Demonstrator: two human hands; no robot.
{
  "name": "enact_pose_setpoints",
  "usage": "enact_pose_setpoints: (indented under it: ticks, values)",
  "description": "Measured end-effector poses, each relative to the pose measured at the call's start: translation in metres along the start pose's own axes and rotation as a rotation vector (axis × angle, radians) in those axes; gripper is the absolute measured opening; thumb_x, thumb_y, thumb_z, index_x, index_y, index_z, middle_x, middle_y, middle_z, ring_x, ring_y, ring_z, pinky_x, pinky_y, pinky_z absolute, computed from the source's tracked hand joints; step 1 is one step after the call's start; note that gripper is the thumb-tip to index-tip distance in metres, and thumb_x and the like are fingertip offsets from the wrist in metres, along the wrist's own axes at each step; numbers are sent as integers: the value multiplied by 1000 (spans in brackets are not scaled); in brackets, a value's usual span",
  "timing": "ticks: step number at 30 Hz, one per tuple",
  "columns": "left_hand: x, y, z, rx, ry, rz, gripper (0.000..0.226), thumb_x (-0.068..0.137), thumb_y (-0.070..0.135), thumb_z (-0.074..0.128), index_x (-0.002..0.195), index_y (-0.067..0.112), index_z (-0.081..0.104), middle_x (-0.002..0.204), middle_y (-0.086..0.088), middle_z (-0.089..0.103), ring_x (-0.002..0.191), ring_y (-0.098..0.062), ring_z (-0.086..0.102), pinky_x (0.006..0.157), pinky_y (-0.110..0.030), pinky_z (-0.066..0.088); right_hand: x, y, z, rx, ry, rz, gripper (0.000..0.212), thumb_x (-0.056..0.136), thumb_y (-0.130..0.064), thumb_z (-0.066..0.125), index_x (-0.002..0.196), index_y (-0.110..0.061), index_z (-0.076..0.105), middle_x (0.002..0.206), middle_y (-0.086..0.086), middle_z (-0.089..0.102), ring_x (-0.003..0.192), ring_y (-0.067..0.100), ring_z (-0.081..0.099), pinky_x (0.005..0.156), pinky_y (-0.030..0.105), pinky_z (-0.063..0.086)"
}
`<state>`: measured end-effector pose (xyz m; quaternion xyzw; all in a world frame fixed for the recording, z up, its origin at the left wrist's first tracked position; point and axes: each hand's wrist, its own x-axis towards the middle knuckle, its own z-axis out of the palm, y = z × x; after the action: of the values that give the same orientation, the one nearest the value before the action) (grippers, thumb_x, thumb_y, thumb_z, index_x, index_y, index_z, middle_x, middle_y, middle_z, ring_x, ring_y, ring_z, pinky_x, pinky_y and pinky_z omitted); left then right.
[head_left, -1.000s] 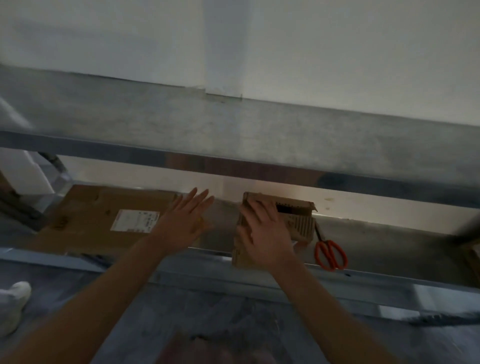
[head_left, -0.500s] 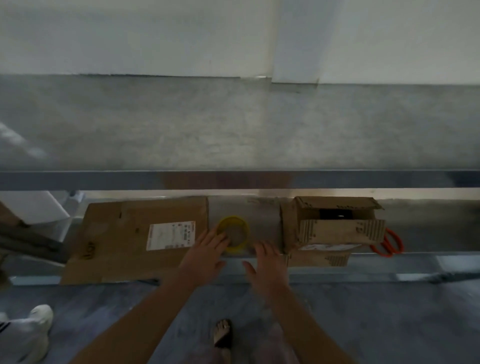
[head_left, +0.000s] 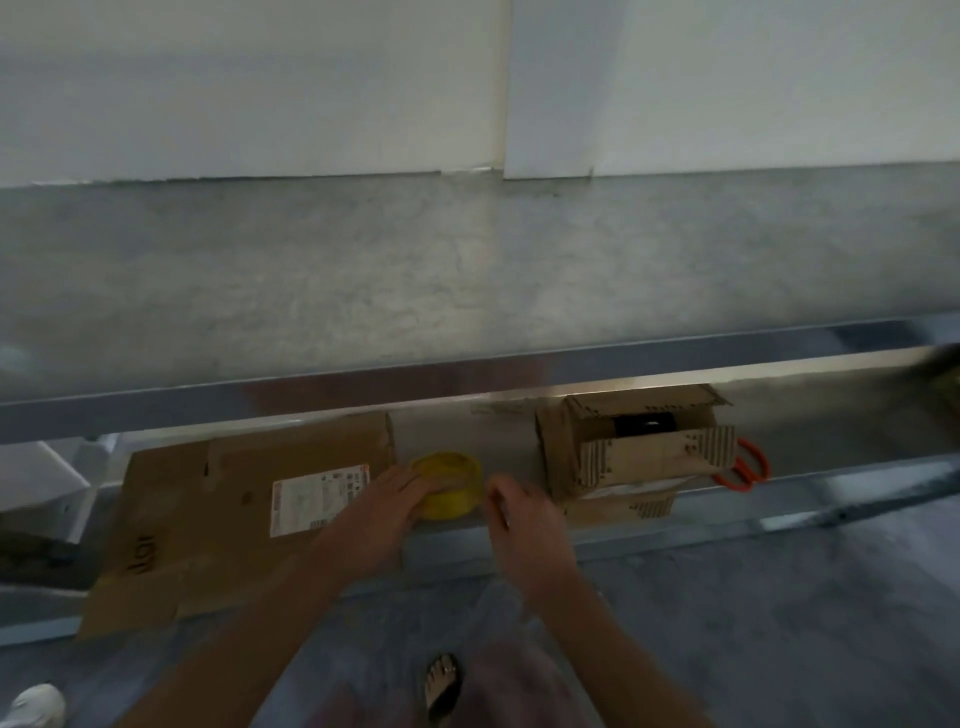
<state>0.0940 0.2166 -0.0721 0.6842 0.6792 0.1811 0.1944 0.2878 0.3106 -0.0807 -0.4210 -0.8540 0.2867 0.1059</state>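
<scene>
A yellow tape roll lies flat on the lower metal shelf, between a flattened cardboard sheet and a small box. My left hand holds the roll, its fingers laid over the roll's left side. My right hand is just right of the roll with its fingers curled, and the fingertips sit at the roll's right edge. Motion blur hides whether they touch or pinch anything.
A flat cardboard sheet with a white label overhangs the shelf's left front. A small open cardboard box stands at the right, with orange scissors behind it. The steel tabletop overhangs above. A sandalled foot stands on the floor.
Both hands left the cardboard sheet and the small box and came together at the yellow roll. My left hand now covers its left side, and my right hand's fingers have curled beside it.
</scene>
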Motion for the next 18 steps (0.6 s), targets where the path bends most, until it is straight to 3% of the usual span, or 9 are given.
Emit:
enact_pose_setpoints:
  ticks: [3,5,7,11,14,16,18]
  values:
    - [-8,21,-27,-94,10,-63,32,102,40,35,132,34,45,126,17,42,116,1,37,103,-28,36,-2,-7,-35,-4,10,-64,4,95,-27,55,93,-29,54,85,-9,60,73,9,58,65,27,51]
    - [-5,43,-43,-140,42,-51,46,96,59,29,132,35,46,121,20,45,114,3,39,97,-20,36,-1,-7,-64,43,16,-85,8,94,-27,60,90,-32,55,86,-14,61,74,0,57,69,16,49]
    - [5,72,-54,-152,91,-32,50,90,66,38,130,38,45,119,21,45,109,5,39,89,-13,33,2,-2,-93,92,18,-88,10,92,-28,66,89,-35,59,84,-17,62,75,-3,57,71,11,47]
    - [37,125,-57,-136,223,-55,41,84,43,67,120,27,56,114,10,55,103,-7,50,80,-14,36,3,23,-148,182,11,-46,8,85,-33,74,84,-36,67,79,-22,64,78,-8,59,72,6,44]
    - [60,161,-53,-147,263,-46,41,81,34,74,118,24,61,111,7,57,101,-7,51,83,-15,39,3,48,-184,250,-13,-50,13,83,-29,77,80,-38,67,77,-24,65,79,-12,60,70,1,41]
    - [75,182,-49,-162,271,-67,42,81,34,74,119,26,59,112,8,57,102,-7,51,84,-24,42,4,65,-204,274,-12,-53,12,82,-29,77,80,-37,69,76,-26,64,80,-18,58,69,-1,40]
    - [89,198,-46,-173,266,-108,39,81,38,73,115,29,55,109,11,57,97,-2,51,78,-23,43,8,81,-221,290,-20,-65,11,82,-31,77,80,-38,69,77,-27,64,80,-18,57,70,0,40]
